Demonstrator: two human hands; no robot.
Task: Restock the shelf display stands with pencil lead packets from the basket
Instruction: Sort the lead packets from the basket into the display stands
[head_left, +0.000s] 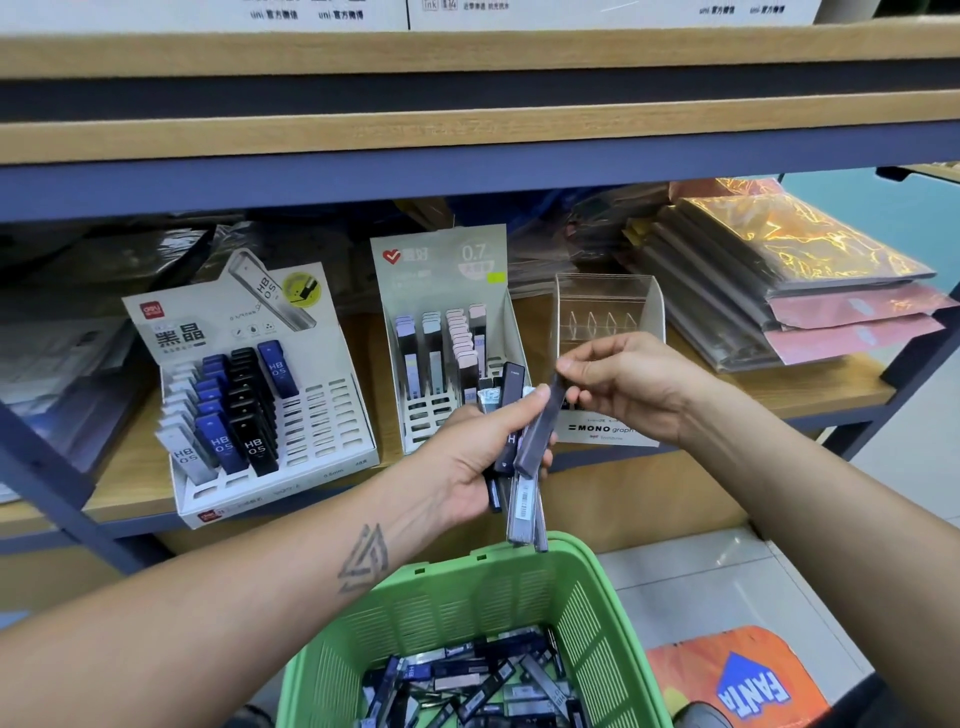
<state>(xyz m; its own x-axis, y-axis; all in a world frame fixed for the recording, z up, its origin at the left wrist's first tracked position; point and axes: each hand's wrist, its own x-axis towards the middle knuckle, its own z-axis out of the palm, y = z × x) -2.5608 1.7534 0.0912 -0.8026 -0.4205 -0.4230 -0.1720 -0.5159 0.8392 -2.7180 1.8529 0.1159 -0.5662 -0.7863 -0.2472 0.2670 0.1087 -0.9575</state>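
Nearest me sits the green basket (467, 613), its bottom strewn with loose pencil lead packets (467, 680) in dark blue, black and grey; an orange mat (737, 675) lies on the floor to its right. Just above the basket's far rim my left hand (483, 457) is curled round a bundle of packets (511, 441), several standing up between my fingers and a few hanging down below my palm. My right hand (623, 384) pinches the top end of one grey packet (540, 431) that leans against that bundle, thumb and fingertips closed on it. Beyond my hands, on the wooden shelf (727, 384), three display stands stand in a row: the left stand (270, 415) holds grey, blue and black HB 0.5 packets in its left columns, with bare slots on the right; the middle stand (452, 332), marked 0.7, is partly filled; the clear MONO stand (608, 322) sits right behind my right hand. Farther right lies a stack of plastic-wrapped sheets (789, 280).
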